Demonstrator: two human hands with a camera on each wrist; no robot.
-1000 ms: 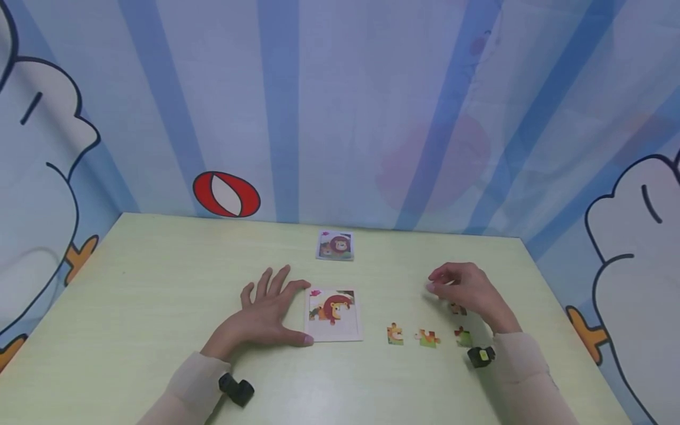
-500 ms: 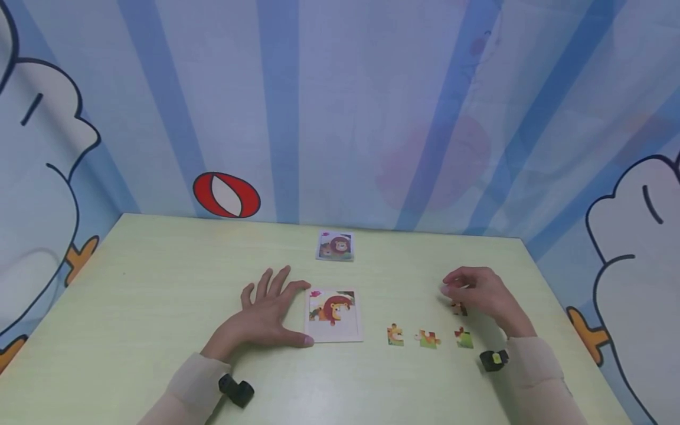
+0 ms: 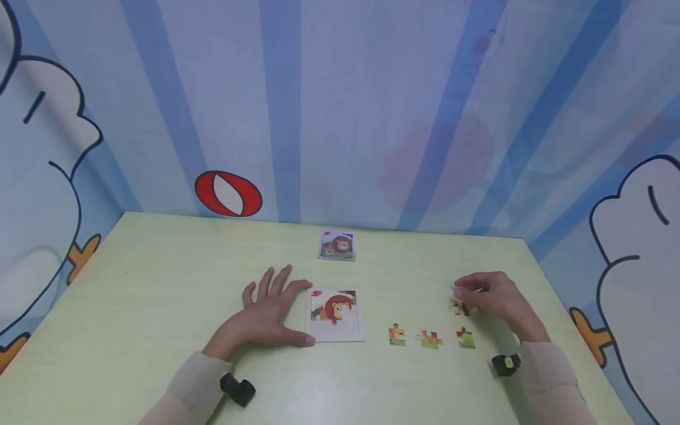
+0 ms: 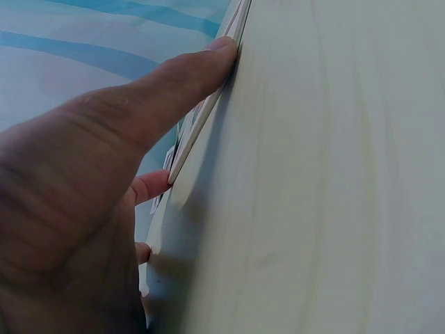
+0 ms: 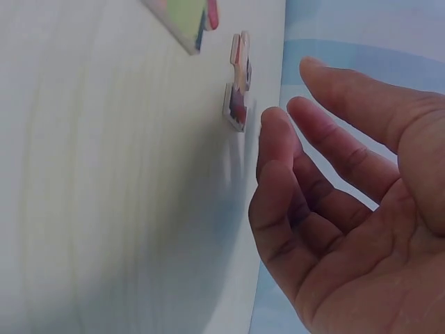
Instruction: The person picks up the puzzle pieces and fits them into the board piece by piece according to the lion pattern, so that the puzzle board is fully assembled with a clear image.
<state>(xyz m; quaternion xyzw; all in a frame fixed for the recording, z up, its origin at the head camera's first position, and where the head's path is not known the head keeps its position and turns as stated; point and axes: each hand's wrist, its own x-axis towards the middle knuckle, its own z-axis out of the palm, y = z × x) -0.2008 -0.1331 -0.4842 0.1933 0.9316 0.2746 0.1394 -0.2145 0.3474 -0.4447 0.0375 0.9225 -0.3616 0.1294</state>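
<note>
My left hand is spread at the left side of a white puzzle tray, forefinger and thumb touching its two left corners. Joined lion puzzle pieces fill the tray's upper part; its lower part is bare white. In the left wrist view, the thumb lies along the tray's edge. My right hand hovers with loosely bent fingers, nothing between them, just over a brown-and-red puzzle piece. The right wrist view shows that puzzle piece flat on the table, apart from the fingertips.
Three more loose puzzle pieces lie in a row right of the tray: a yellow piece, an orange-and-green piece and a green piece. A lion picture card lies behind the tray. A striped cloth backdrop borders the table's far edge.
My right hand has moved right and slightly toward me, ending close over the brown-and-red puzzle piece. The left hand stays at the tray, which has not moved.
</note>
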